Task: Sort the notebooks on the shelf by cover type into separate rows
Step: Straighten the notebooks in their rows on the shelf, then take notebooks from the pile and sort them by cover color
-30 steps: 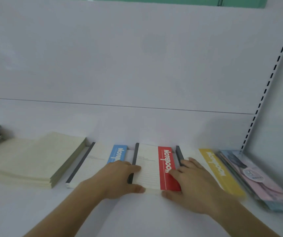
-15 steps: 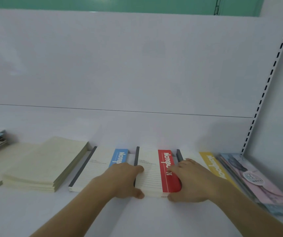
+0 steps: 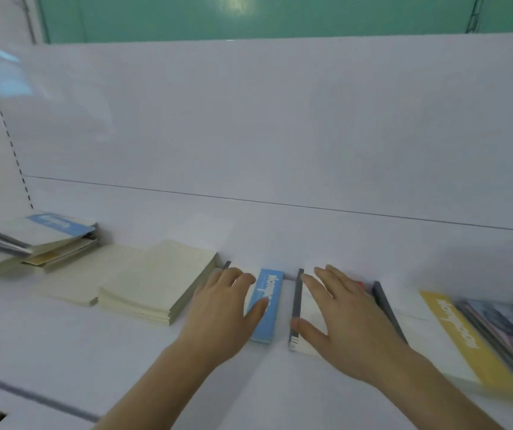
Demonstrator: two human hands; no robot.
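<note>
On the white shelf (image 3: 63,352) lie three white notebooks with dark spines in a row. My left hand (image 3: 222,311) lies flat with straight fingers on the blue-striped notebook (image 3: 266,308). My right hand (image 3: 338,311) lies spread on the red-striped notebook (image 3: 297,308), covering most of its cover. The yellow-striped notebook (image 3: 453,330) is to the right, untouched. Neither hand grips anything.
Cream plain-cover stacks (image 3: 156,287) sit left of my hands. A messy pile with a blue-striped top (image 3: 50,234) is at far left. Pink and blue illustrated notebooks (image 3: 509,330) lie at far right. The white back panel (image 3: 280,135) rises behind.
Both hands let go of the red-striped notebook's edges. The left hand moved left onto the blue-striped one; the right now lies flat on the red-striped one. The view swung left.
</note>
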